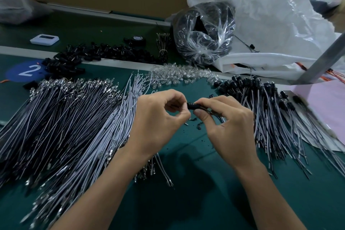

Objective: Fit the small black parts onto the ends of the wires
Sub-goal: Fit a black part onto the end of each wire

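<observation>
My left hand and my right hand meet over the middle of the green table. Between their fingertips is a small black part; the right thumb and forefinger pinch it, and the left fingertips close on its left end. A thin wire runs from the part under my right hand, mostly hidden. A big heap of bare grey wires with metal ends lies at the left. At the right lies a pile of wires with black parts on their ends. Loose black parts lie at the back left.
Clear small pieces are heaped behind my hands. A clear bag of black parts and a large white bag stand at the back right. A grey metal post, a pink sheet and a white device are also here.
</observation>
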Tool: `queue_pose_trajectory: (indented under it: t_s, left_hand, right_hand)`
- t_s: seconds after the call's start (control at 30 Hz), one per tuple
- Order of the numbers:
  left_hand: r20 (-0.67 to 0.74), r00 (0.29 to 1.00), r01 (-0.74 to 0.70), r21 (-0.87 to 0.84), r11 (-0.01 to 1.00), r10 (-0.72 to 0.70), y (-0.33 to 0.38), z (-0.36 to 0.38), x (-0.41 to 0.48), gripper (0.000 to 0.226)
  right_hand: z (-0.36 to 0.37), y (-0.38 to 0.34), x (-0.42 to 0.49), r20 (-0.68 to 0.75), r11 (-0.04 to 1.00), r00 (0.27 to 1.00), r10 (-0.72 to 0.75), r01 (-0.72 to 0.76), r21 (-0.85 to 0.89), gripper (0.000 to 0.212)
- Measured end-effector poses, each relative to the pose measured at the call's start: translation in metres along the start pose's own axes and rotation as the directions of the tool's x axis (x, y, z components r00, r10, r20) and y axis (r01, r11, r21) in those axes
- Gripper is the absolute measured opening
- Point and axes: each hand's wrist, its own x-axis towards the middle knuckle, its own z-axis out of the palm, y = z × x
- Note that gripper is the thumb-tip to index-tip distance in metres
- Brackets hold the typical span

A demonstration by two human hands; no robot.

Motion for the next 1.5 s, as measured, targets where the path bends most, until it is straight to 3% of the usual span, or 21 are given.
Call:
queue_pose_trajectory:
  t_s: [0.23, 0.63, 0.8, 1.0, 1.37, 1.5]
  left_hand:
    - [-0.045, 0.999, -0.012, 0.036, 0.999, 0.014, 0.001, 0.004, -0.002, 0.004]
    - [-0.142, 0.984, 0.103, -0.025, 0.994, -0.106, 0.003, 0.011, -0.004, 0.004]
    - [-0.078, 0.985, 0.144, -0.136, 0.980, -0.156, 0.001, 0.010, -0.003, 0.004]
    - [0.035, 0.977, 0.211, -0.257, 0.943, -0.209, 0.002, 0.005, -0.002, 0.012]
    - [0.085, 0.990, 0.124, -0.209, 0.970, -0.109, -0.002, 0.002, -0.001, 0.016]
    - [0.051, 0.998, 0.043, -0.118, 0.992, -0.037, -0.003, 0.003, -0.001, 0.013]
  right_hand:
    - [0.000, -0.004, -0.001, -0.044, 0.998, 0.999, -0.027, 0.024, -0.057, 0.012]
    - [0.005, -0.008, -0.002, -0.086, 0.996, 0.996, -0.025, 0.018, -0.086, 0.013]
    - [0.003, -0.006, -0.001, -0.005, 0.997, 0.999, 0.037, -0.037, 0.071, 0.020]
    - [0.002, -0.001, 0.000, -0.036, 0.998, 0.999, 0.011, -0.008, 0.061, 0.016]
    - [-0.001, 0.000, 0.001, -0.038, 1.000, 0.999, -0.004, 0.005, 0.028, 0.019]
    - [0.000, 0.000, 0.001, -0.025, 1.000, 1.000, -0.009, 0.009, 0.019, 0.017]
